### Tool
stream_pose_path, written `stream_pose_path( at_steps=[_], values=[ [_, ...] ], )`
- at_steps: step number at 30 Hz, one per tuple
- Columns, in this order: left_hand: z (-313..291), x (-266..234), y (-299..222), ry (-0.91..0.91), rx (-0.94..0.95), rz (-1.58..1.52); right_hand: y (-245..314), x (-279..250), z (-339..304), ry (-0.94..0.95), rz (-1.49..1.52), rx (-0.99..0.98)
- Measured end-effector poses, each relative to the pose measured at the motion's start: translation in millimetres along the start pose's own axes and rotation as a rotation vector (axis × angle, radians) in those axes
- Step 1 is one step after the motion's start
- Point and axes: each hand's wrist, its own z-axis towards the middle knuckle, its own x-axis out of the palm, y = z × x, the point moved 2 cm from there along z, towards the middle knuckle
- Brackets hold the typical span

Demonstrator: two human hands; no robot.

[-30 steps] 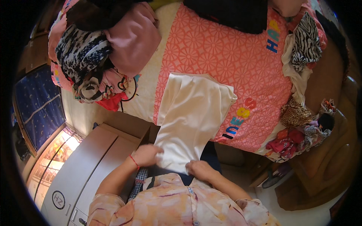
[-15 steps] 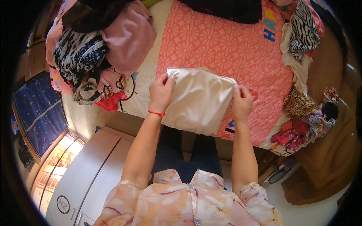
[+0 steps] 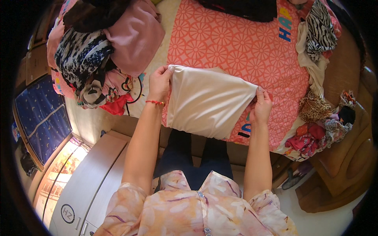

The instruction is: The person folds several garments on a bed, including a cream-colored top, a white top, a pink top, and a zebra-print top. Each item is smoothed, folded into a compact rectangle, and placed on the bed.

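Observation:
A cream-coloured piece of cloth (image 3: 208, 102), smooth and slightly shiny, is stretched between my hands above the near edge of the bed. My left hand (image 3: 160, 83), with a red string bracelet at the wrist, pinches its upper left corner. At the upper right corner my right hand (image 3: 261, 105) grips the fabric between thumb and fingers. Creases run across the cloth, and its lower part hangs toward me. Whether it is a garment or a plain piece of fabric I cannot tell.
Beneath is a bed with a coral patterned sheet (image 3: 236, 47). Piled clothes lie at left, including a pink cloth (image 3: 136, 37) and a black-and-white garment (image 3: 82, 53). A dark folded item (image 3: 240, 8) lies at the far side. Scarf-like cloths (image 3: 315, 108) line the right edge.
My hands have moved apart, the left one outward and up, the right one outward. The cream cloth is now stretched wider and tauter between them.

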Motion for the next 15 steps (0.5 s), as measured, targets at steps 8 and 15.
stream_pose_path(
  at_steps=[8, 15],
  values=[
    [-41, -17, 26, -0.061, 0.16, 0.111, -15, -18, -67, 0.028, -0.515, -0.142],
    [-84, -31, 72, -0.033, 0.131, 0.553, -56, -19, -131, 0.133, -1.061, -0.184]
  ],
)
